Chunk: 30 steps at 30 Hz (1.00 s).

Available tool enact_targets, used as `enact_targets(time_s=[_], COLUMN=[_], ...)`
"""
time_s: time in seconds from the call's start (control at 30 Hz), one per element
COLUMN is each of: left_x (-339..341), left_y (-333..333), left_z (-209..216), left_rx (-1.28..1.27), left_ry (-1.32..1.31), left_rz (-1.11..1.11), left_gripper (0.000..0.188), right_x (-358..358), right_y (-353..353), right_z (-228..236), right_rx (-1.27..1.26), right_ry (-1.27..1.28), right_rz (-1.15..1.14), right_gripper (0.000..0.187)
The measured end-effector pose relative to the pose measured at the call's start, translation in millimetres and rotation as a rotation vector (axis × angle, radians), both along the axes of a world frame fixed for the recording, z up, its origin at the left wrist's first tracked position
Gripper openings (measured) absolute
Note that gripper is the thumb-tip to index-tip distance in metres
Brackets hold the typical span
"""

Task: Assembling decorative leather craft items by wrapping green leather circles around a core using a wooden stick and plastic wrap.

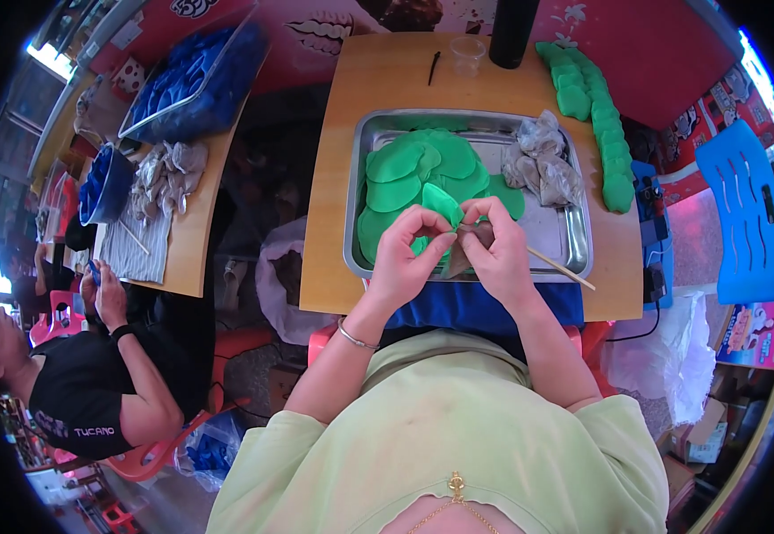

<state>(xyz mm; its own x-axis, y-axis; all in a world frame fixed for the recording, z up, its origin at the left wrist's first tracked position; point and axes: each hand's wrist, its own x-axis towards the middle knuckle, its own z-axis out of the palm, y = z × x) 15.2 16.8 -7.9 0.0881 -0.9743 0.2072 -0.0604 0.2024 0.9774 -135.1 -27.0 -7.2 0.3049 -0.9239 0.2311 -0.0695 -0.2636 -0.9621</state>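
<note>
Over the front of a metal tray, both my hands are closed in a pinch on one small green piece, folded and thin like cloth. My left hand grips it from the left, thumb and forefinger together. The fingertips of my right hand meet them from the other side. A grey-brown scrap hangs under the right fingers; whether they hold it too is unclear. Behind my hands lies an overlapping heap of round green pieces. A thin wooden stick leans across the tray's front right rim.
Crumpled greyish bundles fill the tray's back right. Rows of green pieces line the table's right edge. A black bottle and a clear cup stand behind. To the left, a person works at another table with blue pieces.
</note>
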Motion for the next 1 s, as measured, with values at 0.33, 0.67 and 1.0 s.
enact_targets(time_s=[0.33,0.67,1.0], left_x=[-7,-3,-6], left_y=[-1,-6,-2], left_z=[9,3,6], left_rx=[-0.059,0.083,-0.011], left_ry=[-0.112,0.024,-0.045], left_rz=[0.034,0.080,-0.048], left_gripper=[0.013,0.010,0.013], right_x=[-5,-8,-7], right_y=[-5,2,-2], right_z=[-1,13,0], right_rx=[0.171,0.308,0.128], right_ry=[0.020,-0.068,-0.047], right_rz=[0.016,0.153,-0.069], right_gripper=[0.017,0.016,0.018])
